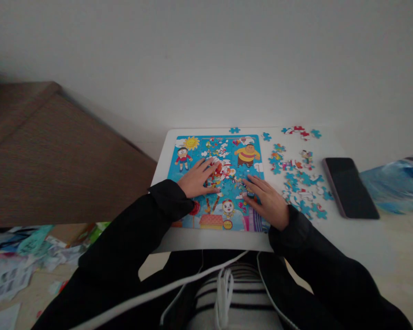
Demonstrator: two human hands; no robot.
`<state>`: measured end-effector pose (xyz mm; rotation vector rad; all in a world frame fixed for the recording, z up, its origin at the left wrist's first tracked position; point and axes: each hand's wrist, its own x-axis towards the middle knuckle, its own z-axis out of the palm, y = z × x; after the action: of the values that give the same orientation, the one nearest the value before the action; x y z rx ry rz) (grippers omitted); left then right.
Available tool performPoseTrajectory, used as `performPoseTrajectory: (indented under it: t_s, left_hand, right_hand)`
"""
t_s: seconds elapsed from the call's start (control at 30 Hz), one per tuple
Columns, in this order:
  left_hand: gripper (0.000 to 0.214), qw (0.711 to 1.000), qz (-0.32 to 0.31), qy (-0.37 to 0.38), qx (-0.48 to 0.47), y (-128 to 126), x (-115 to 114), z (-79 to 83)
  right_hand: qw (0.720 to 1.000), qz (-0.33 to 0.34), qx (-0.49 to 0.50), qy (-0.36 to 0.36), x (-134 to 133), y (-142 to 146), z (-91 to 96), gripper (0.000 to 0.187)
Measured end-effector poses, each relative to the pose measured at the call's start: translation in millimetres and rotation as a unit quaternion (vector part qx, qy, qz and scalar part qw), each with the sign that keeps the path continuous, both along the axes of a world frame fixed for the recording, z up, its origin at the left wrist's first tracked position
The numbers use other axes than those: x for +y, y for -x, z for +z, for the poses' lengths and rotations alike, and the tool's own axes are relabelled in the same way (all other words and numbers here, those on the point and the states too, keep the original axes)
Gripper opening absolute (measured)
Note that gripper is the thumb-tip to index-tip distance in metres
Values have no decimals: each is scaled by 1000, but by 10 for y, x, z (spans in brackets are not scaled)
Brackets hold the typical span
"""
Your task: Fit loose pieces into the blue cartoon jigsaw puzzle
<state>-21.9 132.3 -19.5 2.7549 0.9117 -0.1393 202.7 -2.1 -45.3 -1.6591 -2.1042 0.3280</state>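
Brown woven furniture (55, 160) fills the left side, next to a small white desk (209, 240) set against a pale wall. On the near left part of the desk lies a colourful jigsaw puzzle (229, 183), largely put together, with cartoon figures on a blue ground. A dark phone (350, 187) lies face up towards the right edge of the desk, well apart from the puzzle.

The left hand (197, 178) rests palm down on the middle of the puzzle, its fingers stretched out flat and pointing right, gripping nothing. The right hand (268, 201) lies flat on the lower right part of the puzzle, fingers extended to the left, also holding nothing that can be seen. The fingertips of the two hands are near each other but do not touch.

Between the puzzle and the phone, loose pieces (301, 183) are scattered, mostly blue, with a few more along the far edge.
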Motion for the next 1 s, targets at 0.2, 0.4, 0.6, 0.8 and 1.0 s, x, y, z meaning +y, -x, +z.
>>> performPoseTrajectory:
  t_s: [0.2,0.4,0.6,0.8,1.0]
  left_hand:
    - [79,999,15,2,-33,102,49,55]
    - [104,999,-11,32,23,244,77,101]
    - [88,999,-14,36,11,189,86,89]
    - [77,998,0,56,-31,179,63,111]
    - [76,996,38,65,-45,241,-17,98]
  right_hand:
    - [999,-35,7,0,-24,-56,120,43]
    - [995,-17,-84,46,127,-70,327,58]
    - [985,9,-144,91,369,185,344,75]
    - [989,9,-117,88,431,166,302,57]
    - [992,-5,-83,91,365,-22,242,61]
